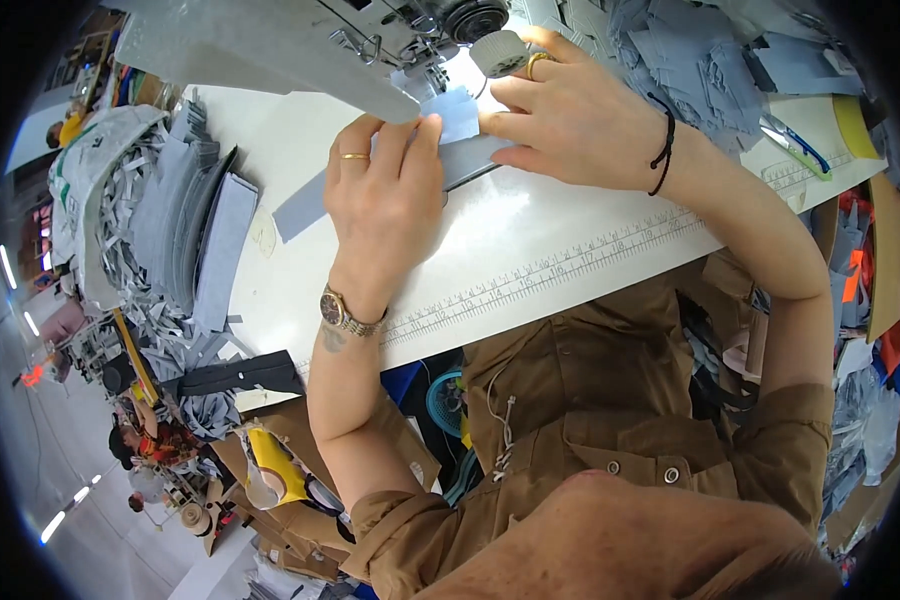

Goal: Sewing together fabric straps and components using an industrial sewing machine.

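A long grey fabric strip [300,205] lies across the white sewing table [530,240], running under the sewing machine [300,45]. My left hand [385,200] presses flat on the strip just in front of the needle area. My right hand [570,120] holds down the strip's far end next to a small light-blue fabric piece [458,110] near the presser foot. Both hands wear a ring; the left wrist has a watch, the right a black band.
A stack of grey fabric strips [205,240] sits at the table's left edge. A heap of blue-grey cut pieces [690,55] lies at the back right. Scissors with blue handles [795,145] rest at the right. A printed ruler [570,265] runs along the front edge.
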